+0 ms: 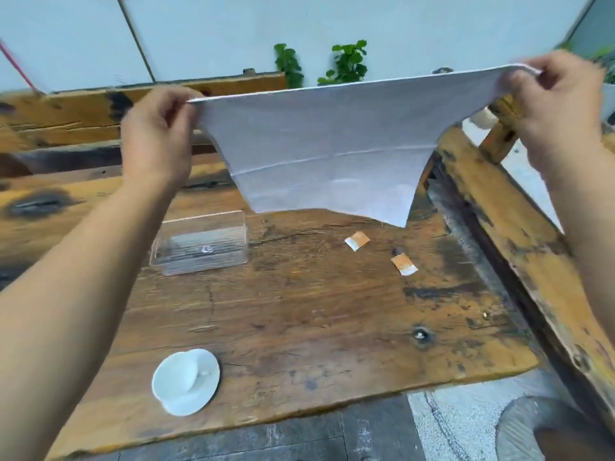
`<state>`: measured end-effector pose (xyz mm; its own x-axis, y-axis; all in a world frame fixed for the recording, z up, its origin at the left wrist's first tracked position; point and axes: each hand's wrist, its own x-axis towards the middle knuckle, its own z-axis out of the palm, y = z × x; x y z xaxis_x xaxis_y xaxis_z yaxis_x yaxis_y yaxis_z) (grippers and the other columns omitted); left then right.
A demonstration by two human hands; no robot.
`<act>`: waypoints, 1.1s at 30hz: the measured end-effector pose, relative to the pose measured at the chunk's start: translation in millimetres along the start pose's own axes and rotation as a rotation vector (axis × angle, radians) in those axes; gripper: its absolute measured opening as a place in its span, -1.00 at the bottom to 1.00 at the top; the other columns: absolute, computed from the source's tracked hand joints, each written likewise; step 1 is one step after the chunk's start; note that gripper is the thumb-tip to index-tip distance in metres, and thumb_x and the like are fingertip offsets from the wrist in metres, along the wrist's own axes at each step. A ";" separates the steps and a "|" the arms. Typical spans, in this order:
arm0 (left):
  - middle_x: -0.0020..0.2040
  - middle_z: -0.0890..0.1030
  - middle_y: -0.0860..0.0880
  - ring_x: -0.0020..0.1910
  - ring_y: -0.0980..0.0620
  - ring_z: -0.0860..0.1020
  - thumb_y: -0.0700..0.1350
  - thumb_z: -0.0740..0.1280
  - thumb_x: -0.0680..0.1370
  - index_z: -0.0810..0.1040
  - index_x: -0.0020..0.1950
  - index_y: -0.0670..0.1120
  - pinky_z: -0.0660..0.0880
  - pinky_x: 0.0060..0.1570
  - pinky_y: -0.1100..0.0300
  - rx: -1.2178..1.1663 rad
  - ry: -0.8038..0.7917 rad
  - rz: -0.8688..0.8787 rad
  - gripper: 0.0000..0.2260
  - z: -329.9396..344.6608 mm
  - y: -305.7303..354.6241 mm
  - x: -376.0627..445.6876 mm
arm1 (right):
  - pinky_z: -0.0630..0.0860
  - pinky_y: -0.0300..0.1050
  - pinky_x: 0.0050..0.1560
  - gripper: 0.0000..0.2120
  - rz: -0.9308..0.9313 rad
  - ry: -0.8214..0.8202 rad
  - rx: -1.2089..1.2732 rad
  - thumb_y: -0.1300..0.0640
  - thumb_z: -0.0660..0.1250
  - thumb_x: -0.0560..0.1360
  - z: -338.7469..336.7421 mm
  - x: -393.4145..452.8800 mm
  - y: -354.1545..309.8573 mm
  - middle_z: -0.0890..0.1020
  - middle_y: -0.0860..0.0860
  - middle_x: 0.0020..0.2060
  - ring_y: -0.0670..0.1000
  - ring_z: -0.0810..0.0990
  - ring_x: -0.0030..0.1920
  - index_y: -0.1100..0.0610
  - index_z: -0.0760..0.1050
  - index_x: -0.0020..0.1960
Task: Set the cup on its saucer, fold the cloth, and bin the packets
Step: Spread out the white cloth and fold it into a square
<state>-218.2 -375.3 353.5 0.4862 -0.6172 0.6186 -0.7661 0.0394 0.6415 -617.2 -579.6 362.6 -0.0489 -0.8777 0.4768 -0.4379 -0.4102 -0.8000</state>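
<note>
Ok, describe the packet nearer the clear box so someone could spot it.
On the wooden table, look right of the clear box, below the hanging cloth. That packet lies farther from you than the other packet, its white end pointing left.

head view – looks down, forward over table (332,311)

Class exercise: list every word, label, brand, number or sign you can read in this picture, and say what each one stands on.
No text can be read.
Two orange and white packets: any print is too small and blurred.
Clear bin: a small pale mark on it, too blurred to read.
Cloth, cup, saucer: plain white, no marks.
</note>
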 end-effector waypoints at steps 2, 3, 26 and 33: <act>-0.04 0.63 0.16 -0.01 0.23 0.57 -0.03 0.25 0.53 0.59 0.04 0.11 0.47 0.06 0.31 -0.021 -0.020 -0.011 -0.83 -8.5 -4.7 -29.8 | 0.47 -0.10 -0.25 -0.92 -0.017 -0.066 0.020 -0.03 0.33 0.39 -11.1 -24.0 13.7 0.65 -0.09 -0.36 -0.05 0.58 -0.31 -0.15 0.60 -0.16; -0.04 0.63 0.23 0.01 0.28 0.56 -0.02 0.25 0.54 0.58 0.04 0.16 0.45 0.07 0.37 -0.020 -0.050 -0.021 -0.84 -10.4 -10.0 -49.9 | 0.49 -0.12 -0.22 -0.89 -0.020 -0.097 0.019 -0.02 0.34 0.41 -15.5 -39.7 25.2 0.66 -0.10 -0.34 -0.06 0.58 -0.29 -0.10 0.61 -0.10; -0.28 0.65 0.13 -0.24 0.41 0.50 -0.16 0.33 0.54 0.60 -0.20 0.16 0.32 -0.27 0.49 0.082 -0.762 -0.640 -0.78 22.9 -108.4 -351.2 | 0.52 -0.22 -0.39 -0.88 0.665 -0.799 -0.153 0.31 0.33 0.50 -29.3 -286.9 236.1 0.69 -0.03 -0.37 -0.09 0.62 -0.35 0.18 0.60 -0.16; -0.39 0.57 0.11 -0.43 0.01 0.46 -0.08 0.27 0.54 0.57 -0.21 0.12 0.46 -0.34 0.06 0.106 -0.469 -0.882 -0.82 85.0 -142.7 -310.4 | 0.33 -0.09 -0.30 -0.86 0.534 -0.676 -0.347 0.09 0.27 0.55 36.3 -245.9 238.9 0.60 -0.01 -0.32 0.01 0.50 -0.32 0.07 0.51 -0.17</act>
<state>-295.5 -256.1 31.3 0.7009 -0.6401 -0.3147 -0.2561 -0.6376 0.7265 -677.2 -470.8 41.0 0.1643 -0.9317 -0.3240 -0.7574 0.0913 -0.6466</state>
